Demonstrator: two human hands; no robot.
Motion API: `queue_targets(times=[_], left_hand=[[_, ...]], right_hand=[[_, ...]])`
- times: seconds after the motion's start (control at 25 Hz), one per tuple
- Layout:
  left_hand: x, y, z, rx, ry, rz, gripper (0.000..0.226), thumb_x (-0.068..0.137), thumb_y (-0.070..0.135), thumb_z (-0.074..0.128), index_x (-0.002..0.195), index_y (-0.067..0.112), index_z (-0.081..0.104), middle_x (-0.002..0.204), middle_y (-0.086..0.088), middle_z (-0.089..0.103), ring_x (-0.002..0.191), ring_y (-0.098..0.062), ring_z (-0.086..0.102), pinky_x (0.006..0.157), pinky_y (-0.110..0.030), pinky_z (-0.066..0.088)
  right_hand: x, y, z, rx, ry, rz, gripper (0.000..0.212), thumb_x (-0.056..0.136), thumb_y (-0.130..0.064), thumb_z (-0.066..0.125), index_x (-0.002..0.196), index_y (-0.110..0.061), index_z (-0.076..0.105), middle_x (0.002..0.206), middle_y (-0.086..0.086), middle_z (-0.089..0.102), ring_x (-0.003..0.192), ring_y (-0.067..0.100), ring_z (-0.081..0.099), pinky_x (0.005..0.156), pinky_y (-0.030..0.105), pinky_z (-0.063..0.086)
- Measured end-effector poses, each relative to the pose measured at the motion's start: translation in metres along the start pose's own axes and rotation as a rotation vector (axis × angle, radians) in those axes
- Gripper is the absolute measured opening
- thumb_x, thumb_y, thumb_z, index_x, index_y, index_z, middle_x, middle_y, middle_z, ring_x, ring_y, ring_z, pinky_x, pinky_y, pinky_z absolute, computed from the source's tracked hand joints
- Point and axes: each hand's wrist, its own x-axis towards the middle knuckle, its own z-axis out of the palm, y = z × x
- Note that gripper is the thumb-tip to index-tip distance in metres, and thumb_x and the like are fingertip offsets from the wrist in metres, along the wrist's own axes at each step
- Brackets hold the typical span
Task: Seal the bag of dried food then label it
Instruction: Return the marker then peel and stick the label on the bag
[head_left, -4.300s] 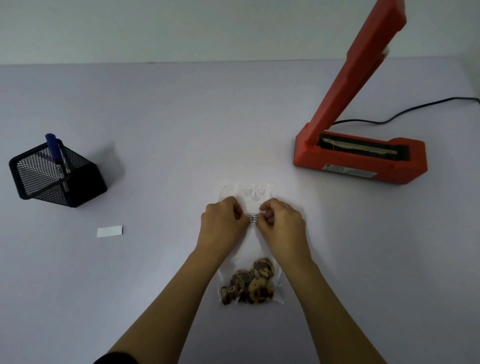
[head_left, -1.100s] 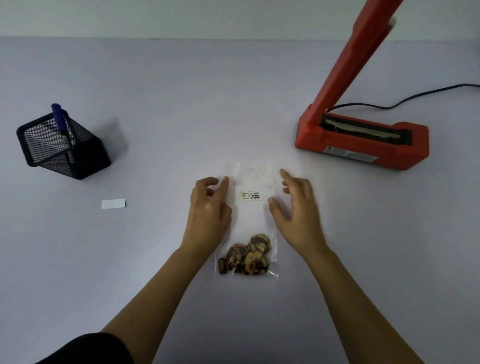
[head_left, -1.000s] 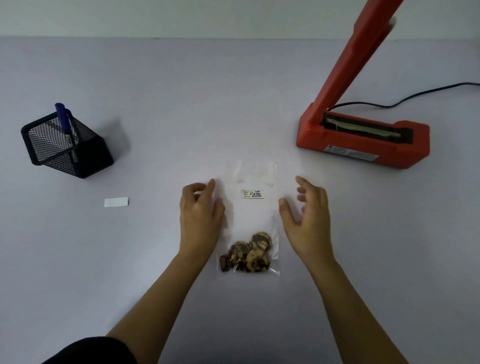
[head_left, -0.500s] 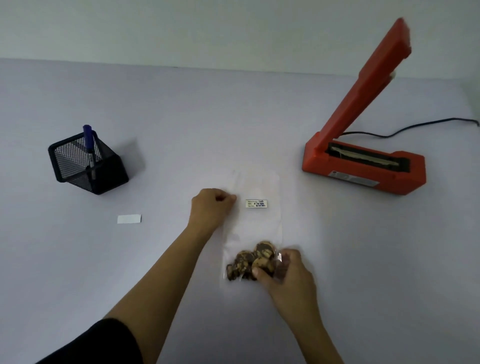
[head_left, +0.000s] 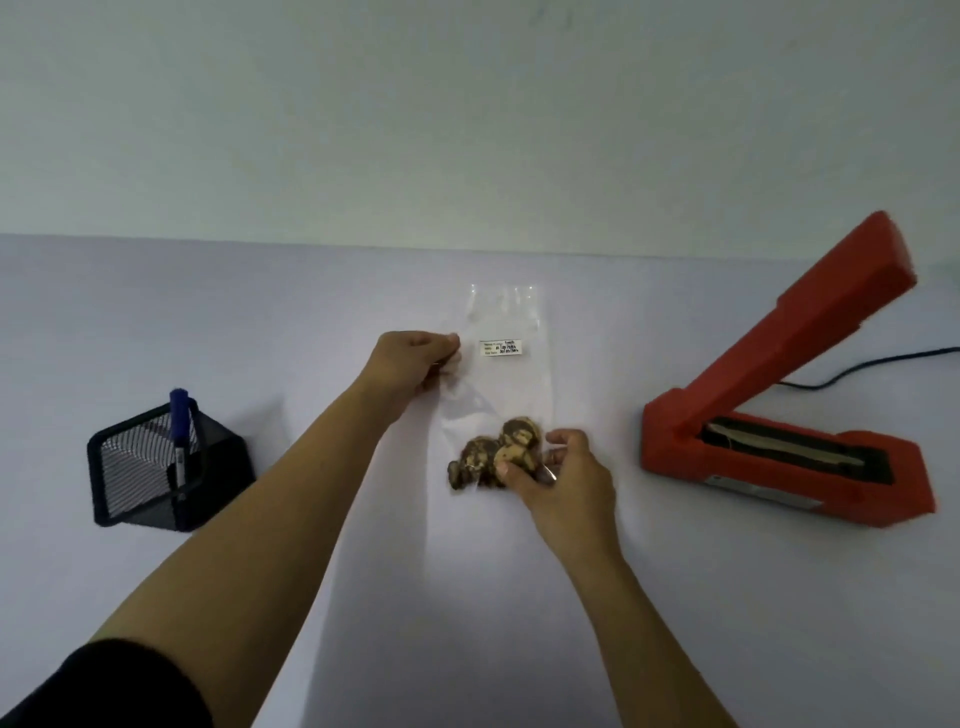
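Two hands hold the bag near the middle of the table. The bag is clear plastic and runs lengthwise away from the person, its top end towards the far edge of the table. Whether it rests on the surface or is lifted just off it cannot be told.

The left hand is at the bag's left edge, about halfway up. Its fingers are curled in and pinch the plastic against the thumb. The plastic creases below this pinch. Just right of the hand, the label sits on the bag, a small white strip with dark writing too small to read.

The right hand is at the bag's near right corner. Its thumb lies over the food and its fingers curl round the corner, gripping the brown lumps through the plastic. All the food is bunched at this near end.

To the right, well apart from the bag, stands the red sealer with its arm raised at a slant and its cord trailing off to the right. To the left stands a black mesh holder with a blue pen upright in it. A dark sleeve covers the upper left arm.
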Motion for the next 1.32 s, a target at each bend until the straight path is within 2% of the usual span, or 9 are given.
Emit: queue_targets(times=[0.16, 0.28, 0.44, 0.6, 0.84, 1.0, 1.08, 1.2, 1.32], left_hand=[[0.053, 0.011, -0.009, 0.157, 0.104, 0.074, 0.015, 0.083, 0.021, 0.07, 0.074, 0.009, 0.069, 0.066, -0.005, 0.065, 0.063, -0.018, 0.054, 0.064, -0.028, 0.045], [0.078, 0.016, -0.008, 0.411, 0.195, 0.18, 0.016, 0.082, 0.029, 0.07, 0.083, 0.013, 0.07, 0.07, 0.002, 0.063, 0.064, -0.011, 0.055, 0.067, -0.022, 0.044], [0.088, 0.02, -0.002, 0.58, 0.279, 0.262, 0.036, 0.082, 0.032, 0.069, 0.108, 0.008, 0.066, 0.097, -0.003, 0.065, 0.095, -0.016, 0.058, 0.086, -0.024, 0.045], [0.083, 0.017, 0.001, 0.631, 0.261, 0.285, 0.037, 0.085, 0.026, 0.066, 0.115, 0.005, 0.063, 0.109, -0.011, 0.067, 0.108, -0.024, 0.058, 0.098, -0.032, 0.044], [0.042, 0.021, 0.0, 0.605, 0.273, 0.294, 0.052, 0.09, 0.031, 0.058, 0.132, 0.003, 0.047, 0.121, -0.012, 0.06, 0.115, -0.025, 0.054, 0.097, -0.032, 0.041], [-0.024, 0.031, -0.021, 0.753, 0.407, 0.447, 0.045, 0.093, 0.02, 0.051, 0.132, 0.001, 0.045, 0.127, -0.016, 0.054, 0.117, -0.028, 0.049, 0.093, -0.029, 0.037], [-0.059, 0.031, -0.041, 0.844, 0.556, 0.487, 0.047, 0.093, 0.015, 0.048, 0.137, 0.0, 0.038, 0.139, -0.018, 0.042, 0.129, -0.03, 0.036, 0.102, -0.033, 0.032], [-0.1, 0.026, -0.086, 0.997, 0.756, 0.331, 0.068, 0.092, 0.031, 0.049, 0.146, 0.005, 0.016, 0.156, -0.018, 0.01, 0.143, -0.034, 0.007, 0.116, -0.045, 0.013], [-0.123, 0.011, -0.132, 0.944, 0.717, -0.075, 0.089, 0.082, 0.054, 0.055, 0.148, 0.022, 0.005, 0.156, -0.017, -0.01, 0.141, -0.044, -0.003, 0.107, -0.065, 0.012]], right_hand=[[0.046, -0.023, 0.01, -0.015, -0.016, -0.025, 0.06, 0.071, -0.038, 0.078, 0.118, -0.016, 0.047, 0.095, -0.002, 0.055, 0.087, 0.016, 0.055, 0.072, 0.024, 0.041], [0.066, -0.031, 0.016, 0.0, -0.02, -0.01, 0.062, 0.073, -0.038, 0.076, 0.121, -0.014, 0.046, 0.099, 0.002, 0.056, 0.089, 0.017, 0.054, 0.074, 0.024, 0.041], [0.077, -0.036, 0.022, -0.008, -0.008, 0.011, 0.066, 0.074, -0.039, 0.075, 0.125, -0.011, 0.044, 0.11, 0.009, 0.061, 0.099, 0.024, 0.058, 0.08, 0.028, 0.043], [0.085, -0.042, 0.021, -0.04, -0.025, 0.016, 0.069, 0.074, -0.04, 0.075, 0.127, -0.009, 0.043, 0.114, 0.012, 0.06, 0.104, 0.027, 0.057, 0.082, 0.029, 0.044], [0.081, -0.05, 0.014, -0.25, -0.016, -0.022, 0.071, 0.078, -0.044, 0.068, 0.129, -0.002, 0.041, 0.127, 0.017, 0.049, 0.116, 0.031, 0.047, 0.092, 0.035, 0.04], [0.042, -0.067, 0.026, -0.374, 0.109, -0.352, 0.054, 0.086, -0.031, 0.06, 0.128, -0.002, 0.044, 0.127, 0.018, 0.047, 0.118, 0.033, 0.041, 0.099, 0.041, 0.04], [0.019, -0.07, 0.048, -0.423, 0.009, -0.53, 0.049, 0.09, -0.027, 0.054, 0.131, -0.003, 0.042, 0.134, 0.019, 0.044, 0.126, 0.033, 0.038, 0.107, 0.044, 0.036], [-0.014, -0.065, 0.086, -0.553, -0.253, -0.575, 0.06, 0.098, -0.035, 0.036, 0.146, -0.006, 0.016, 0.157, 0.012, 0.011, 0.144, 0.025, 0.008, 0.118, 0.036, 0.009], [-0.029, -0.052, 0.113, -0.696, -0.373, -0.551, 0.066, 0.098, -0.044, 0.024, 0.147, -0.008, -0.002, 0.157, 0.008, -0.011, 0.144, 0.02, -0.011, 0.117, 0.037, -0.003]])
